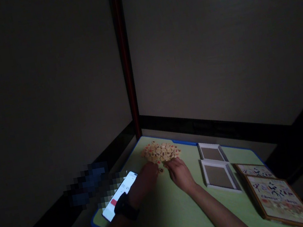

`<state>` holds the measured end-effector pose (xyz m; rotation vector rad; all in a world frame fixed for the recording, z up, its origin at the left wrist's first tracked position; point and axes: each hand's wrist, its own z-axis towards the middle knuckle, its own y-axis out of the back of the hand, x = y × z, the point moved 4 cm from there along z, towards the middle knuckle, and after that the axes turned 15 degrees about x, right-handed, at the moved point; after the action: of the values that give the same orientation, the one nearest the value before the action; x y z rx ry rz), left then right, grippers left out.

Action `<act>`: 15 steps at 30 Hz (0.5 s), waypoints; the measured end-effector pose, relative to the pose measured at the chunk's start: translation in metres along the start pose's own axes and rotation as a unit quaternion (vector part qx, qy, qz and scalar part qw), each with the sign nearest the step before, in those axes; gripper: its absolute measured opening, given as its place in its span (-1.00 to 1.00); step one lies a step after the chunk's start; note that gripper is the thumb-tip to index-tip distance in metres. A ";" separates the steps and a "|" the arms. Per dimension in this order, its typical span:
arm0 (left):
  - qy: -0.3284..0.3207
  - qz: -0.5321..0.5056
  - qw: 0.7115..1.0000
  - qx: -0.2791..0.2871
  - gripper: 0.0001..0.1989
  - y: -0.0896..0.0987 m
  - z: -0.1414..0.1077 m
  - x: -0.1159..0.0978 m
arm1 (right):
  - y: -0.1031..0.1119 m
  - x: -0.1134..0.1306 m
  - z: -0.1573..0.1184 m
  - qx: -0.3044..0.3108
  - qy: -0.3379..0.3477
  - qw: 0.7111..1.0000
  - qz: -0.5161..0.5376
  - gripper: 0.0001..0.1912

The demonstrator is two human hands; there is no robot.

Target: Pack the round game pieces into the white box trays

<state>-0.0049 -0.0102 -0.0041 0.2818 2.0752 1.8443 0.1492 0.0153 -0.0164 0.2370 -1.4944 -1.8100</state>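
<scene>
A heap of round wooden Chinese chess pieces (162, 150), some with red marks and others with dark ones, lies toward the far end of the light green table. My left hand (149, 172), in shadow and with a dark watch on the wrist, is at the near left edge of the heap. Its fingers are curled, and what they hold, if anything, is hidden. At the near right edge, my right hand (179, 171) has its fingers bent, with a piece at the fingertips. One loose piece (160, 170) rests on the table between both hands.
A lit phone (119, 197) showing a timer lies under my left forearm. Two shallow white box halves (221, 177) stand to the right of my right hand. Farther right are two printed box lids (279, 194), overlapping. The table's blue edge (184, 141) is close to the walls.
</scene>
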 end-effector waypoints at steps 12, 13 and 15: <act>0.091 0.034 0.991 0.087 -0.77 0.037 -0.001 -0.004 | 0.003 0.003 -0.001 -0.018 0.008 0.998 0.061 -0.77; 0.095 0.035 0.991 0.087 -0.76 0.038 -0.001 -0.004 | 0.004 0.005 -0.001 -0.017 0.010 0.999 0.049 -0.77; 0.104 0.037 0.990 0.088 -0.77 0.040 0.000 -0.006 | 0.004 0.006 -0.001 -0.011 0.008 1.000 0.027 -0.77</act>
<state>-0.0030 -0.0071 0.0359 0.2203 2.4059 1.8029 0.1474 0.0101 -0.0109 0.1981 -1.4549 -1.7761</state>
